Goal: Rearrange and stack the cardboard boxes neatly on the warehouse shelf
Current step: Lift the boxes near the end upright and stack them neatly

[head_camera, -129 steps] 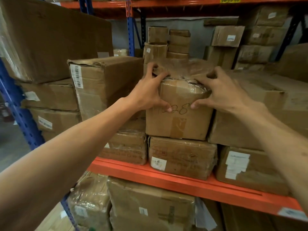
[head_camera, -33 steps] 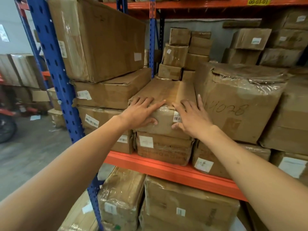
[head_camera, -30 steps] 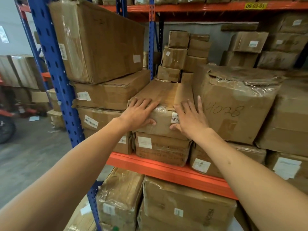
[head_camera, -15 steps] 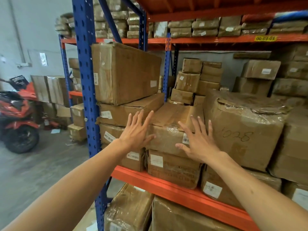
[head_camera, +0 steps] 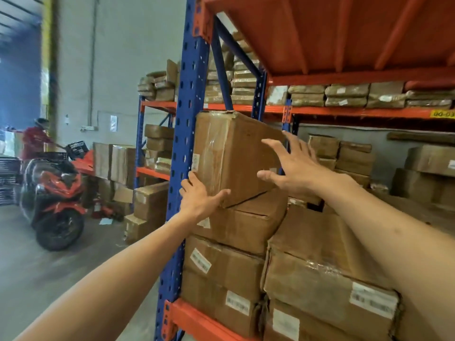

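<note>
Grey concrete floor (head_camera: 61, 271) and a plain grey wall (head_camera: 118, 57) — far left. A red scooter (head_camera: 55, 195) stands there, daylight beyond.

My left hand (head_camera: 200, 200) cups the lower corner of the top box (head_camera: 234, 158), which tilts on the stack. My right hand (head_camera: 293, 166) is spread open beside its right face.

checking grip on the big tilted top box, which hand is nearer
Left. The left hand touches the big tilted box at its lower front corner; the right hand is spread open beside its right face.
</note>
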Demonstrator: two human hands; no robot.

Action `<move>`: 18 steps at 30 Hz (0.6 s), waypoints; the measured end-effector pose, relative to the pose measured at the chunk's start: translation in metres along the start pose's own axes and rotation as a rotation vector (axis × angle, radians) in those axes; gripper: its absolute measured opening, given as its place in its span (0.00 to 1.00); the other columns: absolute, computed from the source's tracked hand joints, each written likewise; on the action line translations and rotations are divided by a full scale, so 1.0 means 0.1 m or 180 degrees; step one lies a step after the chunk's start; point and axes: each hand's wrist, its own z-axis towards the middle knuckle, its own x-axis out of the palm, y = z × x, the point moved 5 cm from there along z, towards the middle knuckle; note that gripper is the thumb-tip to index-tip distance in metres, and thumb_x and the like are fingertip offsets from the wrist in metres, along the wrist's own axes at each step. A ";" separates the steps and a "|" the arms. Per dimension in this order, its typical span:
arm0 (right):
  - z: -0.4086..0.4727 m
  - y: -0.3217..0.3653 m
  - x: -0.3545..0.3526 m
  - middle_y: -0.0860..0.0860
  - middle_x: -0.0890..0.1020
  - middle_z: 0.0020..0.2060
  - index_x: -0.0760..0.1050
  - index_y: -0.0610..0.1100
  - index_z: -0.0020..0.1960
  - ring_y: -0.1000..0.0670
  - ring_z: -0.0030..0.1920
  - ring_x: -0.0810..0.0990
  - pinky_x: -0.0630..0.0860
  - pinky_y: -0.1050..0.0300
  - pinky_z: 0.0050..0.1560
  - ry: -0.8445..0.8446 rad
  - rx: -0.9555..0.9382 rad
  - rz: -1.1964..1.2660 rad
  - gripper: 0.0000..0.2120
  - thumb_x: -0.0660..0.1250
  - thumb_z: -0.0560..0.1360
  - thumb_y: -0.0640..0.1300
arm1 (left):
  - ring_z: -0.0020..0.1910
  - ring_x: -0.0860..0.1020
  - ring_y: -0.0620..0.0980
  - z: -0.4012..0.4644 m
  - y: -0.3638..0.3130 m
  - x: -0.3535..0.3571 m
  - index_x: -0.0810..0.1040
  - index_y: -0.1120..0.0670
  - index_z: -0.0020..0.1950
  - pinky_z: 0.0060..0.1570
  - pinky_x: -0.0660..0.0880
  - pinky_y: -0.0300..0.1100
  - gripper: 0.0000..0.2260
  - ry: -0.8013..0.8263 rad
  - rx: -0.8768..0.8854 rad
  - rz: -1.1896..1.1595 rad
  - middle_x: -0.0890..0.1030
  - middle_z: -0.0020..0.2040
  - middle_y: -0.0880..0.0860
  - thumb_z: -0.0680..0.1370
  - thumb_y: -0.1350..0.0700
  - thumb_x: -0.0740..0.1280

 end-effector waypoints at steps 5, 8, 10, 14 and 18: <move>0.79 0.62 -0.21 0.48 0.50 0.81 0.52 0.54 0.79 0.40 0.80 0.49 0.47 0.36 0.77 -0.0396 -0.0271 0.0048 0.37 0.63 0.78 0.66 | 0.79 0.46 0.67 0.20 0.10 0.07 0.38 0.58 0.82 0.76 0.51 0.63 0.61 0.0012 0.0108 -0.0245 0.46 0.79 0.62 0.68 0.31 0.74; 1.12 0.80 -0.29 0.48 0.56 0.79 0.52 0.53 0.78 0.41 0.78 0.57 0.56 0.34 0.75 -0.0710 -0.0348 0.0492 0.37 0.66 0.77 0.64 | 0.78 0.48 0.67 0.28 0.14 0.06 0.40 0.59 0.81 0.77 0.52 0.64 0.63 -0.0069 0.0162 -0.0299 0.49 0.78 0.61 0.65 0.32 0.77; 1.28 0.83 -0.27 0.48 0.58 0.80 0.51 0.56 0.80 0.41 0.78 0.59 0.59 0.34 0.75 -0.0587 -0.0360 0.0702 0.41 0.68 0.75 0.65 | 0.77 0.50 0.66 0.31 0.17 0.07 0.42 0.58 0.81 0.76 0.54 0.63 0.62 -0.0181 0.0244 -0.0361 0.52 0.76 0.60 0.64 0.33 0.78; 1.36 0.75 -0.19 0.49 0.71 0.73 0.64 0.53 0.78 0.43 0.72 0.69 0.68 0.41 0.71 -0.0400 -0.0304 0.0520 0.38 0.71 0.73 0.65 | 0.76 0.51 0.63 0.30 0.20 0.11 0.44 0.55 0.81 0.76 0.54 0.65 0.61 -0.0350 0.0331 -0.0535 0.53 0.74 0.57 0.63 0.35 0.79; 1.21 0.58 -0.25 0.50 0.73 0.68 0.69 0.55 0.73 0.45 0.69 0.70 0.70 0.41 0.68 -0.0677 -0.0257 0.0791 0.34 0.73 0.71 0.65 | 0.75 0.50 0.61 0.26 0.17 0.13 0.43 0.52 0.81 0.76 0.55 0.64 0.63 -0.0294 0.0445 -0.0660 0.53 0.72 0.55 0.62 0.35 0.80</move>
